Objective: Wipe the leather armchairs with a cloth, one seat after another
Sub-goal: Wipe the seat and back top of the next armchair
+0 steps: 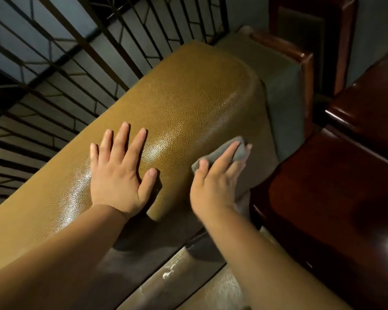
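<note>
I look down on the padded top of a tan, pebbled leather armchair back (184,101). My left hand (119,173) lies flat on the leather with its fingers spread. My right hand (215,182) presses a small grey cloth (235,148) with straight fingers against the right side of the backrest, just below its rounded edge. The cloth shows between and beyond my fingers. Below the backrest, part of the seat cushion (213,294) is visible, with white scuffs on it.
A dark glossy wooden armrest (336,198) runs along the right, with more dark wooden furniture (300,52) behind it. A black metal grille (76,52) stands behind and left of the chair.
</note>
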### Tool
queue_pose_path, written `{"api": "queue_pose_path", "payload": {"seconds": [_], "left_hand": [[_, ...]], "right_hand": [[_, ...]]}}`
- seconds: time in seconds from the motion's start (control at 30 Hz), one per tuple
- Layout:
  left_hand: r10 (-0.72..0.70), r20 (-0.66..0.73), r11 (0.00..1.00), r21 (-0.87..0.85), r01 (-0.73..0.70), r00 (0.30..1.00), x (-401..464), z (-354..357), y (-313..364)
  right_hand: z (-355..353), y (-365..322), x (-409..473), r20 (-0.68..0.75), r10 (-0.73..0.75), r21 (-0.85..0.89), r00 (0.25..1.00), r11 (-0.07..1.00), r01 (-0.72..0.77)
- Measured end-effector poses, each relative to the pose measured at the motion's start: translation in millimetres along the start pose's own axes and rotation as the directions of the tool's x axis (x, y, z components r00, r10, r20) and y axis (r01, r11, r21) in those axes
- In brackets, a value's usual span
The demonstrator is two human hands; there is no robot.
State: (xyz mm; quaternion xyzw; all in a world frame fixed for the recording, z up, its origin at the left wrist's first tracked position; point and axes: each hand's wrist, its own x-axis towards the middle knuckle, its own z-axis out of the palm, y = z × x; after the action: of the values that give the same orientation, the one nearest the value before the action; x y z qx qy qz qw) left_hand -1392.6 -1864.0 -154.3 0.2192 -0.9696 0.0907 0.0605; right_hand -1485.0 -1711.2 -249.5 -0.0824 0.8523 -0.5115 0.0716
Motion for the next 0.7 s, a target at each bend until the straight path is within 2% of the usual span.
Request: {"api": "queue_pose_path", "payload": {"seconds": [0.1, 0.17, 0.23, 0.33, 0.4, 0.47, 0.53, 0.6, 0.67, 0.7], "left_hand": [[0.004, -0.010, 1.000, -0.009, -0.004, 1.000, -1, 0, 0], [0.002, -0.015, 1.000, -0.014, -0.003, 1.000, -1, 1, 0], [0.005, -0.016, 1.000, -0.024, -0.005, 1.000, -2, 1, -1], [0.008, -0.017, 1.000, -0.029, -0.009, 1.000, -1, 1, -2], [0.012, -0.023, 0.999, -0.035, -0.013, 1.000, -2, 2, -1], [0.012, -0.035, 0.999, -0.039, -0.013, 0.999, -3, 2, -1], [0.007, -0.046, 0.999, -0.038, -0.008, 0.999, -2, 2, -1], [0.004, -0.049, 1.000, -0.031, -0.005, 0.999, -3, 2, 0], [0.000, -0.035, 0.999, -0.036, -0.002, 0.999, -3, 1, 2], [0.002, -0.029, 0.999, -0.034, -0.003, 1.000, -2, 0, 3]], "right_hand": [[-23, -10, 60, -0.170, -0.029, 0.029, 0.985, 0.999, 0.034], [-21, -19, 63, -0.217, -0.024, 0.103, 0.976, 0.994, 0.047], [-5, -24, 22, -0.184, -0.151, 0.102, 0.971, 0.980, 0.172], [27, -7, -67, 0.012, -0.434, -0.055, 0.901, 0.899, 0.434], [28, 5, -75, 0.055, -0.517, -0.152, 0.854, 0.841, 0.519], [14, 4, -38, 0.043, -0.542, -0.210, 0.840, 0.817, 0.538], [-8, -4, 14, -0.071, -0.453, -0.203, 0.889, 0.879, 0.432], [-22, -10, 55, -0.190, -0.173, -0.042, 0.966, 0.985, 0.168], [-16, -11, 55, -0.188, 0.061, 0.133, 0.980, 0.991, -0.036], [-7, -12, 38, -0.160, 0.096, 0.173, 0.982, 0.983, -0.068]]}}
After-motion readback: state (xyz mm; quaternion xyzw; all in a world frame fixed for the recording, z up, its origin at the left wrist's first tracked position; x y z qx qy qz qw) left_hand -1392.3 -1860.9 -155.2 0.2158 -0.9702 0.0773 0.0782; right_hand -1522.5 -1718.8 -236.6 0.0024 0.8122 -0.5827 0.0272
